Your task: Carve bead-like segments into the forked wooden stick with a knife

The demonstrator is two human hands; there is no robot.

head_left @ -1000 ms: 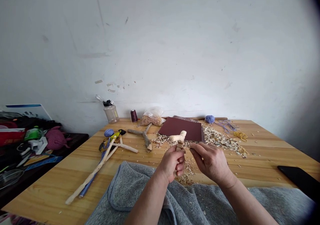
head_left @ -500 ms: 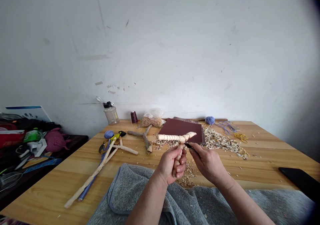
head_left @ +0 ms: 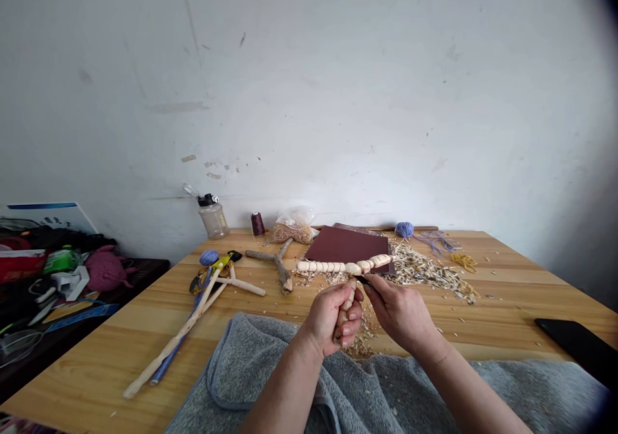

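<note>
A pale, peeled forked branch (head_left: 324,266) with carved rings along its arms is gripped at its lower stem by my left hand (head_left: 334,318). My right hand (head_left: 402,308) is closed around a dark-handled knife (head_left: 361,279), mostly hidden by the fingers. The knife's visible part touches or nearly touches the branch just below the fork. Under and behind the hands lie a dark red sheet (head_left: 340,244) and a heap of wood shavings (head_left: 429,272). A grey towel (head_left: 261,350) lies beneath my forearms.
To the left lie a pale peeled forked stick (head_left: 164,366) and a bark-covered forked branch (head_left: 281,270). Along the wall stand a water bottle (head_left: 212,218), a thread spool (head_left: 257,223), a bag (head_left: 293,226) and blue yarn (head_left: 404,229). A black phone-like slab (head_left: 574,344) lies right.
The carved branch has turned slightly in my left hand, its right arm now reaching farther right. Both hands stay close together in nearly the same place.
</note>
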